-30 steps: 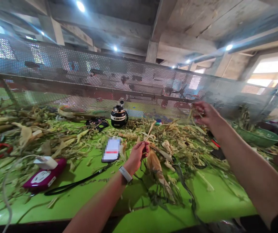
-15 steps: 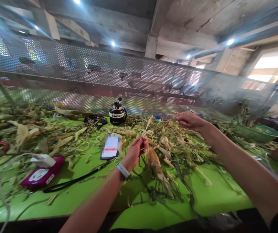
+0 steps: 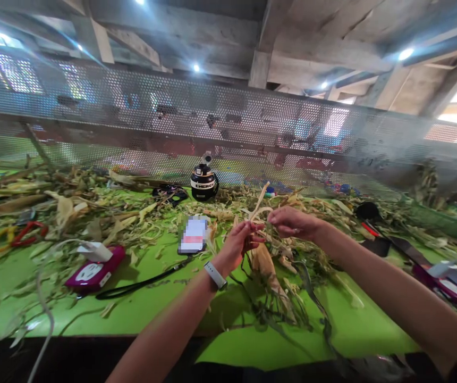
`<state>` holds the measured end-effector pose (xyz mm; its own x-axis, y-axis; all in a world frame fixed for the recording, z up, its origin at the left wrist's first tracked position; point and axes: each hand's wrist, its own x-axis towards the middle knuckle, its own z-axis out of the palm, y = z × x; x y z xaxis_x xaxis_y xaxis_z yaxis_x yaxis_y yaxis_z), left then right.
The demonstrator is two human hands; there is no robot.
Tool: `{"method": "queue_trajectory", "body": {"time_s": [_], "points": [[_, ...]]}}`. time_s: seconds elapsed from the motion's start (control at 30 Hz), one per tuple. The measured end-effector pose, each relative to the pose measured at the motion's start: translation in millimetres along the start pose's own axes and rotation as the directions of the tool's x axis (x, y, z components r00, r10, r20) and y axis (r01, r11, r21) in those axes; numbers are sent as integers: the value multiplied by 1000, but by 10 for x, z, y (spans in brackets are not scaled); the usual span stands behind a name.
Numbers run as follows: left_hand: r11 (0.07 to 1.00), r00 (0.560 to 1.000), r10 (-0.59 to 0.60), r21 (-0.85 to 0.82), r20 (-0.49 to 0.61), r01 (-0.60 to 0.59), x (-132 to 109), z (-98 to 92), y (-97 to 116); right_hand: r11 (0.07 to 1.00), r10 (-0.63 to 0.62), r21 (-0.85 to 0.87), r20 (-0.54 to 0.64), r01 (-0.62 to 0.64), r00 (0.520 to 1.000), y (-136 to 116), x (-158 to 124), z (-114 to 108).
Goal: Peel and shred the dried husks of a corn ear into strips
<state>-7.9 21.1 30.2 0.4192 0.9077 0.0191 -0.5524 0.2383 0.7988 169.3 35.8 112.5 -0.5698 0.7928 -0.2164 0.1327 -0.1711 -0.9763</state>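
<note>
A pale, dry corn husk strip [image 3: 259,202] stands up from the pinched fingers of my left hand [image 3: 238,246], which wears a light wristband [image 3: 214,275]. My right hand [image 3: 294,222] is just to the right, its fingers closed; whatever is between them is too small to make out. Below both hands lies a larger tan corn husk [image 3: 267,268] with dark, thin strands around it. A phone [image 3: 192,235] with a blurred screen rests left of my left hand.
Loose husk scraps [image 3: 104,210] cover much of the green table [image 3: 152,314]. A black bottle [image 3: 203,183] stands before a perforated metal screen [image 3: 236,127]. At left are a purple power strip [image 3: 96,270] and red-handled scissors [image 3: 29,234]. A green basin [image 3: 451,218] is at right.
My right hand has moved left and down, close beside my left hand. The left hand still pinches the husk strip. The whole view has shifted slightly.
</note>
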Motion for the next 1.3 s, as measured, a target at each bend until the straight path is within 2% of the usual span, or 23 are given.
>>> {"method": "queue_trajectory", "body": {"time_s": [0.17,0.3,0.47,0.57,0.67,0.73,0.87,0.97,1.07,1.17,1.3], "points": [[996,995,-82,31,60,80,18,-34,-53,999,-19,42,-14,19,1000,27,67,90],[1000,997,-25,10,70,24,35,-45,-61,996,-20,80,-120,30,993,62,14,36],[997,996,41,69,73,-47,56,-23,-43,977,74,213,-310,-6,948,149,-122,-54],[989,997,45,137,56,-52,56,-14,-29,944,120,329,-327,-6,937,228,-164,-54],[982,997,55,180,57,-64,55,-21,-8,934,87,357,-313,32,946,316,-174,-47],[978,997,61,196,55,-71,59,-33,11,957,41,286,-299,48,953,354,-190,-57],[970,996,79,228,41,-86,67,-52,42,1000,16,-3,-241,-17,970,359,-243,-82],[962,996,72,261,48,-82,58,-50,49,980,80,-163,-192,-112,978,353,-210,-25],[955,997,51,290,54,-65,46,-49,47,932,81,-342,-128,-121,988,383,-122,65],[963,997,44,265,59,-58,58,-70,51,926,87,-362,-77,-109,993,430,-120,39],[977,998,37,207,53,-47,93,-106,68,943,84,-304,-180,-137,980,474,-340,-271]]}}
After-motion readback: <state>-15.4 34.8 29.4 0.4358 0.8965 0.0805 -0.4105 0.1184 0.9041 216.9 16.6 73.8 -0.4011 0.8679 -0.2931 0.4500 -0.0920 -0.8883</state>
